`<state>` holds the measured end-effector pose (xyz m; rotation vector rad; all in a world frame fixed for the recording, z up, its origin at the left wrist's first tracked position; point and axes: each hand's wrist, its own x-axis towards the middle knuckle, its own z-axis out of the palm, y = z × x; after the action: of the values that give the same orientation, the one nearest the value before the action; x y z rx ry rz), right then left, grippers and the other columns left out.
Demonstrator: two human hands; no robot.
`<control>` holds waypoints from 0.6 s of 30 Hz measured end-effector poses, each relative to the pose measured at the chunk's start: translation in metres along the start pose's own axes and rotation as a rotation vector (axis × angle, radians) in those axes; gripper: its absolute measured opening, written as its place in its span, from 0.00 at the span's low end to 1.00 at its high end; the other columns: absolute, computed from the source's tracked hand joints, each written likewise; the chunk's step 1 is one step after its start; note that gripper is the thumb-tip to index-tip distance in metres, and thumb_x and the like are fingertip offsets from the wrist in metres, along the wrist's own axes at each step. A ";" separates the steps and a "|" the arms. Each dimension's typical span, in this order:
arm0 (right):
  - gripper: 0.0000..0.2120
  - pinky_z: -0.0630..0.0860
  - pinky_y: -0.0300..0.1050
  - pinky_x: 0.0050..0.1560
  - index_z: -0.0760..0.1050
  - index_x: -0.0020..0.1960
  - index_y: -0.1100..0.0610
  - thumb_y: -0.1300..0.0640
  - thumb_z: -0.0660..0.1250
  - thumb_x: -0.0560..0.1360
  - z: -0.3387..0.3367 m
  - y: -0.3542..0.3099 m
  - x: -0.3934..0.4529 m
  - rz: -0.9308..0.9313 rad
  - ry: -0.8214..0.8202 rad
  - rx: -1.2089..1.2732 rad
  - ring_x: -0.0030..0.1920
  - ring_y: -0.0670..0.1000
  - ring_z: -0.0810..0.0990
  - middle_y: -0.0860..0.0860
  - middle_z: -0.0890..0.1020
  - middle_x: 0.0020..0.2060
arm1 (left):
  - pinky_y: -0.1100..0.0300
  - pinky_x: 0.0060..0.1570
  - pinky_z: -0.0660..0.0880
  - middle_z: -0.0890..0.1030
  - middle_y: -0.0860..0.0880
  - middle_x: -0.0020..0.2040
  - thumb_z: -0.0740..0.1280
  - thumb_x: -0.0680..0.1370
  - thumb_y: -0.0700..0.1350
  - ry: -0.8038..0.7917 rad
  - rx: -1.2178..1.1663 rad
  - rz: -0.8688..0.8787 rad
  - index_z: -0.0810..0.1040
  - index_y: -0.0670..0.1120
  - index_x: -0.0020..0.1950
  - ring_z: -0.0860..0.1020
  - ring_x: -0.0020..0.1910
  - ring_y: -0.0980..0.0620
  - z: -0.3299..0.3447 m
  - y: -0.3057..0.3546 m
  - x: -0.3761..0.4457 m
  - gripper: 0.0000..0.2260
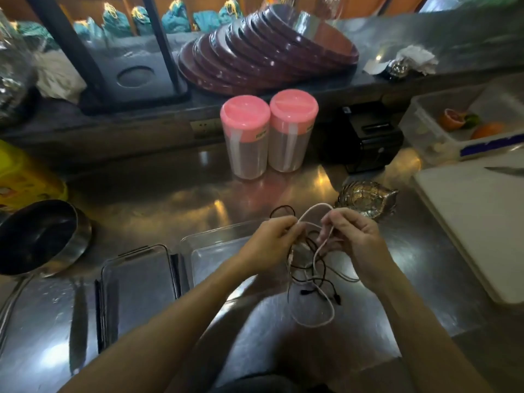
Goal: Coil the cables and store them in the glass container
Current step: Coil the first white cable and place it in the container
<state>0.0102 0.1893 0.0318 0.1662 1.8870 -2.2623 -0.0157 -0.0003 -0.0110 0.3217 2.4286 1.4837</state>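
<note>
Both forearms reach in from the bottom edge of the head view, over a steel table (425, 251). The left hand (269, 239) has its fingers curled round a tangle of cables, pinching a thin black cable (306, 268) whose loop sticks up behind the knuckles. The right hand (354, 236) pinches a white cable (314, 313) between thumb and fingertips; its long loop hangs down toward the person. Under the hands lies an open glass container (204, 251), with its lid (136, 282) flat just to the left. Beyond stand two pink-capped jars (269, 134), touching, and a shell-shaped glass dish (368, 199) sits near the right hand.
</note>
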 end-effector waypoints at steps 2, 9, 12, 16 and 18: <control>0.10 0.81 0.45 0.32 0.79 0.46 0.64 0.57 0.65 0.78 0.000 -0.011 0.002 -0.035 0.005 0.029 0.33 0.53 0.81 0.57 0.80 0.33 | 0.41 0.47 0.78 0.83 0.45 0.39 0.62 0.83 0.53 0.017 -0.054 0.030 0.80 0.45 0.42 0.82 0.40 0.46 -0.007 0.009 -0.002 0.15; 0.10 0.84 0.46 0.39 0.81 0.49 0.60 0.55 0.64 0.80 0.014 -0.030 -0.003 -0.165 -0.037 0.100 0.39 0.54 0.85 0.55 0.83 0.37 | 0.55 0.46 0.80 0.81 0.41 0.40 0.62 0.84 0.42 -0.051 -0.387 0.138 0.81 0.37 0.53 0.81 0.39 0.48 -0.028 0.049 -0.022 0.11; 0.10 0.81 0.42 0.35 0.82 0.49 0.58 0.54 0.65 0.80 0.024 -0.040 -0.004 -0.250 0.084 0.044 0.38 0.52 0.84 0.53 0.83 0.37 | 0.43 0.50 0.79 0.78 0.36 0.43 0.66 0.82 0.42 -0.156 -0.367 0.189 0.80 0.41 0.60 0.78 0.41 0.37 -0.027 0.051 -0.034 0.09; 0.10 0.82 0.47 0.40 0.83 0.49 0.55 0.50 0.67 0.78 0.034 -0.047 -0.008 -0.299 0.121 0.024 0.40 0.53 0.84 0.54 0.83 0.39 | 0.42 0.51 0.80 0.82 0.46 0.40 0.69 0.81 0.44 -0.156 -0.098 0.174 0.83 0.44 0.47 0.82 0.40 0.47 -0.022 0.054 -0.041 0.05; 0.11 0.84 0.51 0.45 0.83 0.51 0.55 0.50 0.65 0.81 0.031 -0.040 -0.009 -0.266 0.138 0.025 0.44 0.54 0.86 0.55 0.85 0.43 | 0.42 0.50 0.79 0.84 0.43 0.39 0.66 0.82 0.45 -0.134 -0.053 0.173 0.81 0.40 0.44 0.83 0.40 0.44 -0.019 0.058 -0.043 0.11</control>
<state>0.0116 0.1666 0.0778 0.0808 2.0590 -2.5059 0.0211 -0.0042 0.0537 0.6128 2.3016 1.5387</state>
